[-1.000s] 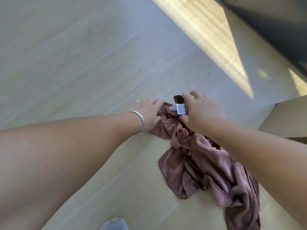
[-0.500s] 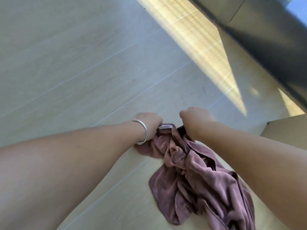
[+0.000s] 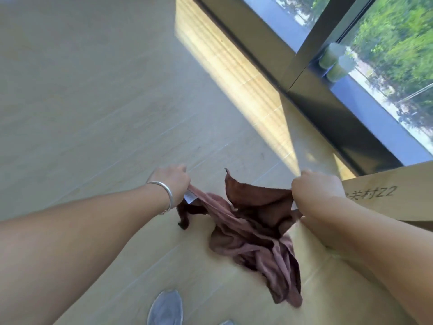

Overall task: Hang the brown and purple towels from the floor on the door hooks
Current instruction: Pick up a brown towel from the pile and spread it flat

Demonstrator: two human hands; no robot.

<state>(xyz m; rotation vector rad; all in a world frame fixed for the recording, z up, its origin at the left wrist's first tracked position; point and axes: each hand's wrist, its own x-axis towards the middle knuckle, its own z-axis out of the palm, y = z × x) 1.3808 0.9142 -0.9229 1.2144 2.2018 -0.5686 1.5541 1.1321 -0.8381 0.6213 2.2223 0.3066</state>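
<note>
1. Pale wood-look floor (image 3: 98,109) stretches under me, with a bright strip of sunlight along the dark window frame (image 3: 311,73) at the upper right.
2. My left hand (image 3: 172,181), a silver bangle (image 3: 167,195) on its wrist, pinches one edge of the brown towel (image 3: 248,228), right by the small white label (image 3: 190,197).
3. My right hand (image 3: 314,186) is clenched around the opposite edge of the same towel, so the top edge is stretched between my two hands.
4. Between my hands one corner of the cloth stands up in a point; the rest sags in crumpled folds toward the floor. I cannot tell whether its lower end touches the floor.
5. A cardboard box (image 3: 384,195) with printed characters sits just beyond my right forearm.
6. The toe of my grey shoe (image 3: 166,308) shows at the bottom edge.
</note>
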